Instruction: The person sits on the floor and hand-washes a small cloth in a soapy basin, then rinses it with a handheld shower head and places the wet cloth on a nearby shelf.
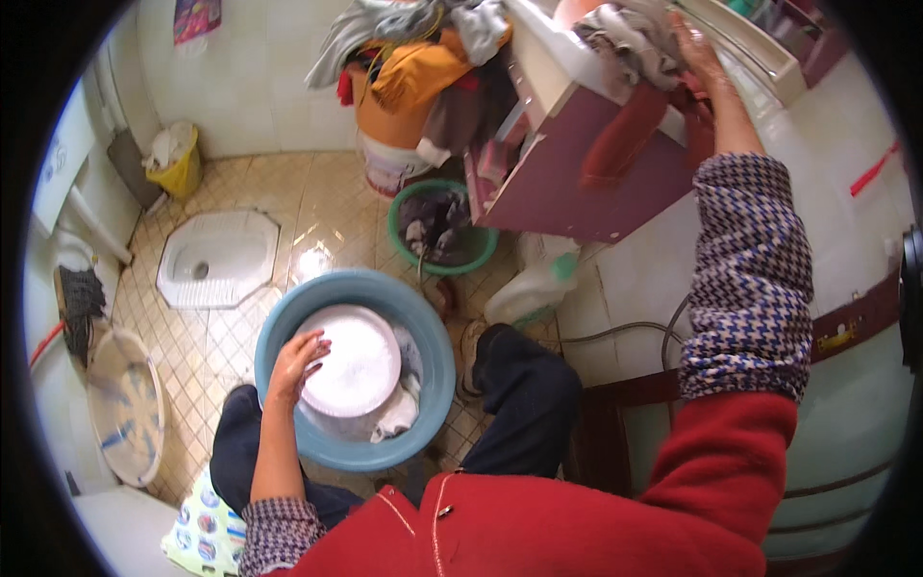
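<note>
A white round basin [395, 351] with suds in it sits inside a larger blue washbasin [436, 298] between my knees. Over the white basin's left rim lies my left hand [296, 367], its fingers apart and holding nothing. Beside it in the blue basin is a whitish cloth [397, 413]. Raised at the upper right, my right hand [696, 50] closes on a bundle of clothes [630, 43] over the top of a purple cabinet [577, 178]. Dark red fabric [623, 137] dangles below it, slightly blurred. My right palm and part of the bundle are hidden.
A green basin [488, 252] of dark laundry stands ahead, near a bucket [385, 165] heaped with clothes. A pale jug [524, 293] is by my right knee. A squat toilet [219, 260], yellow bin [178, 173] and leaning cream basin [162, 413] are left. A hose [615, 334] runs right.
</note>
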Action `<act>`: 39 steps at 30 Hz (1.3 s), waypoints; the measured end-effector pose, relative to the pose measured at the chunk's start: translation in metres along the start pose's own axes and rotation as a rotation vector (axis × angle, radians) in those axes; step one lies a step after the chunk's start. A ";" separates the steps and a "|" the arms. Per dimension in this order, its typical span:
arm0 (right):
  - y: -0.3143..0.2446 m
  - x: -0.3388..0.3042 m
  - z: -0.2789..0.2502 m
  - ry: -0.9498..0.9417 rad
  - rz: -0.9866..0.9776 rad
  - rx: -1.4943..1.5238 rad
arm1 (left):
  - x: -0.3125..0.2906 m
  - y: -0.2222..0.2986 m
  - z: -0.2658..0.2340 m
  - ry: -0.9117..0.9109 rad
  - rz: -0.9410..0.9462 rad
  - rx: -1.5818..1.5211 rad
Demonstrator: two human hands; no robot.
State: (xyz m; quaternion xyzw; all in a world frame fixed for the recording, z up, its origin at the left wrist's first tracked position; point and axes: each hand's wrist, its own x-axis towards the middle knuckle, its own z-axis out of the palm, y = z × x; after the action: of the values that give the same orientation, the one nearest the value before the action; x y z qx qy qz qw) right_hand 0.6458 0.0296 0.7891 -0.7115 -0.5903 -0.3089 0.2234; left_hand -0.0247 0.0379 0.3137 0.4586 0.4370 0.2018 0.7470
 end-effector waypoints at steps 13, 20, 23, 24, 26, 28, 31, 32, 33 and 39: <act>-0.370 -0.364 0.240 -0.945 -0.111 0.742 | 0.038 -0.090 -0.027 0.367 -0.274 -0.120; -0.419 -0.589 0.355 -1.682 0.030 0.470 | 0.058 -0.145 -0.039 0.420 -0.345 -0.024; -0.441 -0.649 0.361 -1.441 0.650 0.673 | 0.064 -0.182 -0.053 0.824 -0.235 0.152; -0.447 -0.659 0.363 -1.434 0.821 0.727 | 0.064 -0.195 -0.057 0.987 -0.213 0.267; -0.452 -0.665 0.366 -1.233 0.938 0.845 | 0.062 -0.221 -0.060 1.063 -0.302 0.242; -0.450 -0.656 0.370 -1.193 1.153 0.957 | 0.059 -0.241 -0.060 0.970 -0.431 0.101; -0.439 -0.631 0.381 -1.244 1.458 1.143 | 0.057 -0.256 -0.055 0.721 -0.573 -0.161; -0.437 -0.625 0.385 -1.249 1.515 1.131 | 0.057 -0.257 -0.053 0.735 -0.579 -0.173; -0.435 -0.620 0.388 -1.243 1.592 1.096 | 0.058 -0.258 -0.051 0.725 -0.592 -0.195; -0.444 -0.619 0.410 -1.498 1.690 1.106 | 0.060 -0.263 -0.052 0.607 -0.673 -0.272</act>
State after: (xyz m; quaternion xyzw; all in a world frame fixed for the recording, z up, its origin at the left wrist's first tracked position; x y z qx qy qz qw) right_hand 0.2139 -0.0353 0.0419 -0.6782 0.0170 0.6979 0.2295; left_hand -0.0617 -0.0245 0.0484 0.1097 0.7295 0.1290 0.6627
